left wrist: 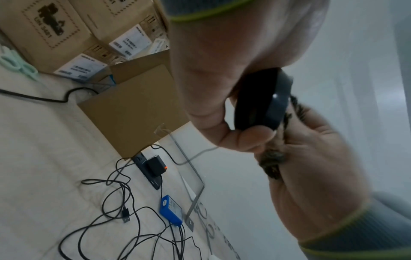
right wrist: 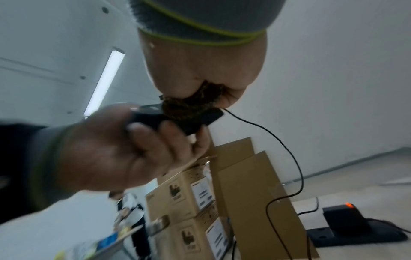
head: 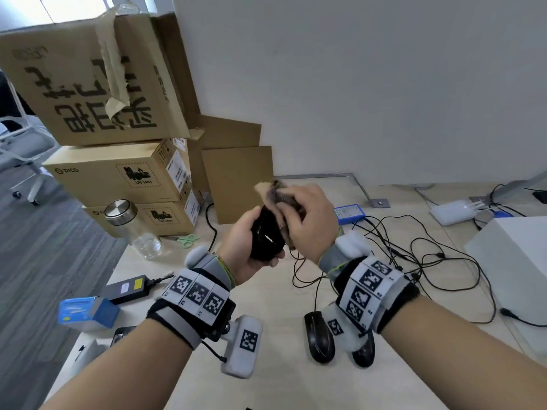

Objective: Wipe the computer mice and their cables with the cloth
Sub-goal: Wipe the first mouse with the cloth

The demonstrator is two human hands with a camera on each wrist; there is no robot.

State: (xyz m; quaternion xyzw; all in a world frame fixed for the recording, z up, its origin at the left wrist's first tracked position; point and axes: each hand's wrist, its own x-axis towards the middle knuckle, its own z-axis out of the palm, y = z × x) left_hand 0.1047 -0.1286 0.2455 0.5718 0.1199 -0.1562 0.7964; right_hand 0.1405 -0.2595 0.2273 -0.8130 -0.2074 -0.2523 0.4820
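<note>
Mid-frame, wiping held mouse (head: 266,235): left hand (head: 242,247) gripping, right hand (head: 307,214) pinching cloth (head: 273,190). Next, probably its cable (head: 315,288).

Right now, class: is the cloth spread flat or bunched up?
Bunched up: the cloth is crumpled in the right hand, pressed against the mouse.

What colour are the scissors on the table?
The scissors are pale mint green, clearest in the head view.
</note>
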